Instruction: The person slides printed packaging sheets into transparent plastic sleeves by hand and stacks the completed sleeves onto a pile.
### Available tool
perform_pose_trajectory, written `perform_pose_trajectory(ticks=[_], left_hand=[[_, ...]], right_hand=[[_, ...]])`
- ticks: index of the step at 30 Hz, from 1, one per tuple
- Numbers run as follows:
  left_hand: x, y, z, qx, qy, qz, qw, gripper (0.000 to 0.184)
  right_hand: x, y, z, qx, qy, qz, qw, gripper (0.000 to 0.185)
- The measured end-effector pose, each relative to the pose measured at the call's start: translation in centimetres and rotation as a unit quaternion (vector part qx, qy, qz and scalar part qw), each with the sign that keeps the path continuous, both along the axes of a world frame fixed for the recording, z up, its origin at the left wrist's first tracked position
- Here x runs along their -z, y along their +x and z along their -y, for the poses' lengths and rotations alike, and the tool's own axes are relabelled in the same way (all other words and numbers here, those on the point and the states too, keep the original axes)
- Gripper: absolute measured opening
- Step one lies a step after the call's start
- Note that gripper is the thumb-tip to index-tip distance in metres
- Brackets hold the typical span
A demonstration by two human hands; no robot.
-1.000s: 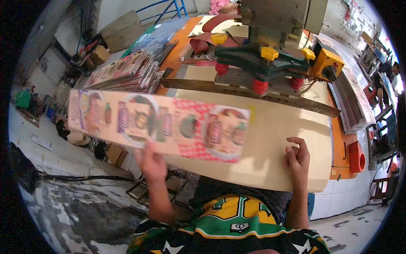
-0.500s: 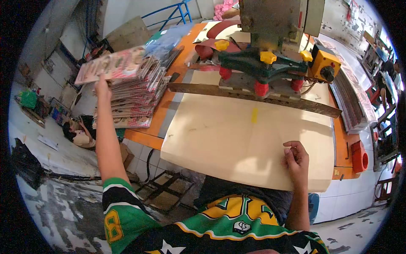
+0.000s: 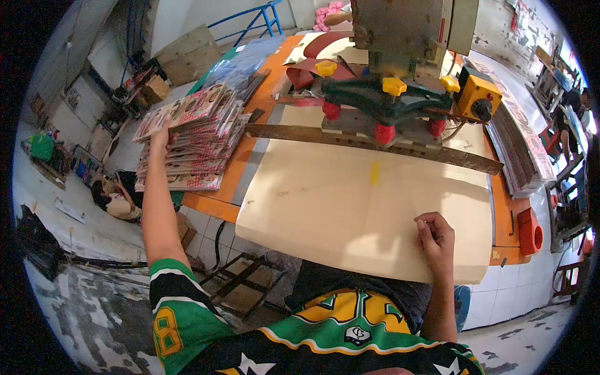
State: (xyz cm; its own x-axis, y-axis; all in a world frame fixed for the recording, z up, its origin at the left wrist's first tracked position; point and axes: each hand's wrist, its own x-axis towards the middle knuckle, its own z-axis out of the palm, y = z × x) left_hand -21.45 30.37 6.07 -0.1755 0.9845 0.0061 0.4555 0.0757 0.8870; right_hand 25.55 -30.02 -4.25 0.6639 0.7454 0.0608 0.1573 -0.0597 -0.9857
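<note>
My left hand [image 3: 160, 136] reaches out to the pile of printed sheets [image 3: 194, 159] at the left and grips the near edge of the top printed sheet [image 3: 187, 112]. That sheet lies on the pile, which is unevenly stacked. My right hand [image 3: 436, 234] rests over the right part of the cream board [image 3: 350, 212], with its fingers curled and thumb against them; nothing shows in it. Behind the board stands a press [image 3: 390, 100] with yellow knobs and red feet, and a long metal bar [image 3: 375, 145] runs across below it.
A yellow control box [image 3: 480, 97] is beside the press. Further right lie another stack of printed sheets [image 3: 519, 144] and a red holder [image 3: 529, 232]. Clear plastic sheets [image 3: 247, 59] lie at the back left. Another person [image 3: 119, 203] is low at the left.
My left hand has carried the printed sheet leftward from over the cream board and lowered it onto the pile. My right hand has stayed nearly in place, its fingers now more closed.
</note>
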Motion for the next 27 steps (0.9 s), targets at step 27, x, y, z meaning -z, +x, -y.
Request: perform_pose_trajectory(ticks=[27], left_hand=[[1.8, -0.7, -5.8, -0.058, 0.122, -0.108, 0.985, 0.084]], right_hand=[[0.0, 0.1, -0.3, -0.002, -0.014, 0.003, 1.0, 0.013]])
